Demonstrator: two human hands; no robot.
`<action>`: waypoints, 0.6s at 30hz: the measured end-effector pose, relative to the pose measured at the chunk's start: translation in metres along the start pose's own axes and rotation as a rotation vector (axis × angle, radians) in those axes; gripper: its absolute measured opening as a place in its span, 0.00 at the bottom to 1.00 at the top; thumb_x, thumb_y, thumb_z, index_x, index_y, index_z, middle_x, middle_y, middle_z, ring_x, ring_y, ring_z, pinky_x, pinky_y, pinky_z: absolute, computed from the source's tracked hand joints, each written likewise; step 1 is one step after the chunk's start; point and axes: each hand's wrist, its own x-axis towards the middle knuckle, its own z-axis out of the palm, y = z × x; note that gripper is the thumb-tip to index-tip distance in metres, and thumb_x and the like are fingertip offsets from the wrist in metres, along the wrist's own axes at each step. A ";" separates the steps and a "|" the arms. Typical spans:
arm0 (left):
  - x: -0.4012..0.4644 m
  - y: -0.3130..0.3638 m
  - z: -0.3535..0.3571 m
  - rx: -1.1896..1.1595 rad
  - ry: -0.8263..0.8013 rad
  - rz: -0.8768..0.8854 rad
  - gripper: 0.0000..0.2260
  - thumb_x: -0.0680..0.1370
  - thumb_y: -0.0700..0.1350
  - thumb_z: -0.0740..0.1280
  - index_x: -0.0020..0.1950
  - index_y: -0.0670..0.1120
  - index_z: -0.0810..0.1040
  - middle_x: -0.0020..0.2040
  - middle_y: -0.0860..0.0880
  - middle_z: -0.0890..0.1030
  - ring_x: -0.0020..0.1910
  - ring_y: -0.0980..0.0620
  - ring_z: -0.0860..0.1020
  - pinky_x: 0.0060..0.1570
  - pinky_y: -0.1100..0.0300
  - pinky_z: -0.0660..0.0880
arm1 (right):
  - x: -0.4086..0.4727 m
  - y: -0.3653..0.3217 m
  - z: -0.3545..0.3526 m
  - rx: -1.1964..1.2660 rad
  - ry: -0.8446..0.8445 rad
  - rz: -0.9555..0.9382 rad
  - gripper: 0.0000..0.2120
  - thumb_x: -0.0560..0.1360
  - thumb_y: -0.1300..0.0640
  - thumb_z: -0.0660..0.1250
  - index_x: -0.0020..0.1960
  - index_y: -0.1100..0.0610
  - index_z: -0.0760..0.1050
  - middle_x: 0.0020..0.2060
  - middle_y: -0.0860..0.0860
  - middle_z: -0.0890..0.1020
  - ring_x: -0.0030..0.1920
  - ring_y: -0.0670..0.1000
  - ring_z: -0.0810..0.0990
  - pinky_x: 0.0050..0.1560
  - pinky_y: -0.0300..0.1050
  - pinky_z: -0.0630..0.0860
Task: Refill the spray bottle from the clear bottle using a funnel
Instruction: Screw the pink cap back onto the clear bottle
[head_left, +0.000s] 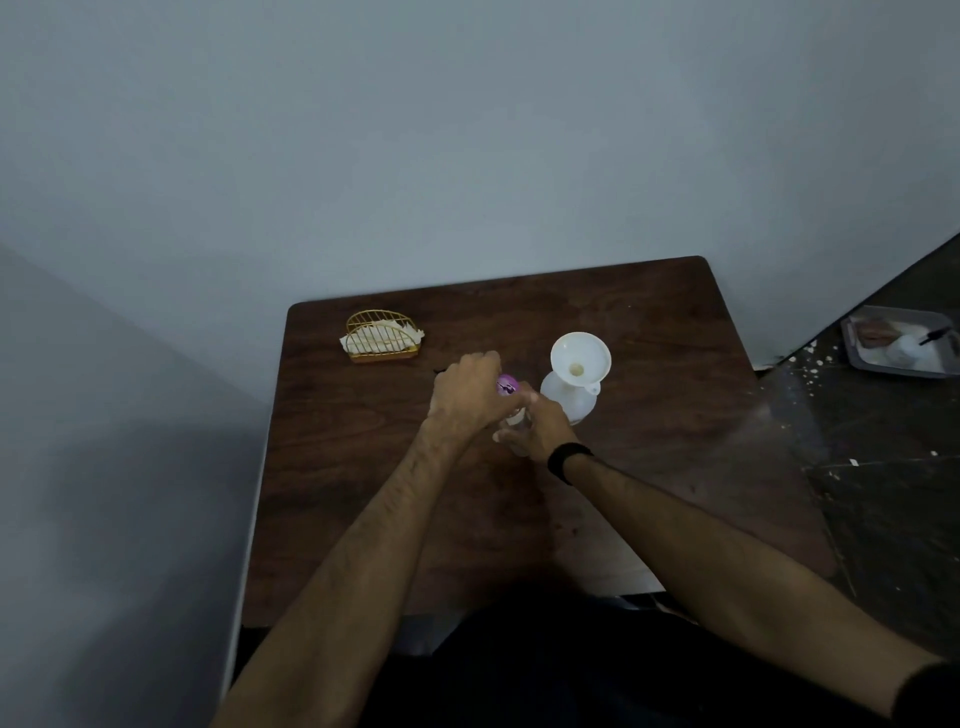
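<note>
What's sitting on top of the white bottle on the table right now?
A white funnel stands upright in the neck of the white bottle, its bowl open and showing no liquid. The funnel covers the bottle's mouth, and the level inside the bottle cannot be made out.

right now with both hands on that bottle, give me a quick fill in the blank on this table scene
1. The white funnel sits in the neck of a ____ bottle.
2. The napkin holder is made of ____-coloured wire.
3. The dark band is on the ____ wrist.
4. The left hand and right hand both grip a bottle with a ____ label.

Missing words: white; gold; right; purple
</note>
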 end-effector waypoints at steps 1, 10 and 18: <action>0.000 0.002 -0.001 -0.011 -0.006 0.025 0.21 0.72 0.60 0.73 0.57 0.48 0.75 0.53 0.49 0.78 0.51 0.50 0.78 0.52 0.50 0.79 | 0.001 0.000 -0.001 0.008 0.002 -0.003 0.26 0.65 0.53 0.79 0.59 0.48 0.73 0.53 0.46 0.81 0.52 0.49 0.79 0.57 0.51 0.78; 0.005 0.004 -0.004 -0.156 -0.051 0.116 0.32 0.71 0.55 0.75 0.73 0.53 0.69 0.72 0.51 0.70 0.70 0.49 0.71 0.66 0.48 0.73 | 0.002 -0.002 -0.003 0.026 -0.021 0.006 0.28 0.66 0.53 0.79 0.62 0.51 0.73 0.56 0.48 0.82 0.55 0.50 0.78 0.58 0.46 0.73; 0.000 0.005 0.002 -0.189 -0.114 0.102 0.17 0.74 0.63 0.69 0.54 0.52 0.82 0.56 0.52 0.77 0.55 0.53 0.76 0.55 0.51 0.77 | 0.005 0.000 -0.006 -0.024 -0.047 0.044 0.23 0.66 0.54 0.79 0.57 0.53 0.74 0.47 0.46 0.79 0.50 0.49 0.79 0.51 0.45 0.76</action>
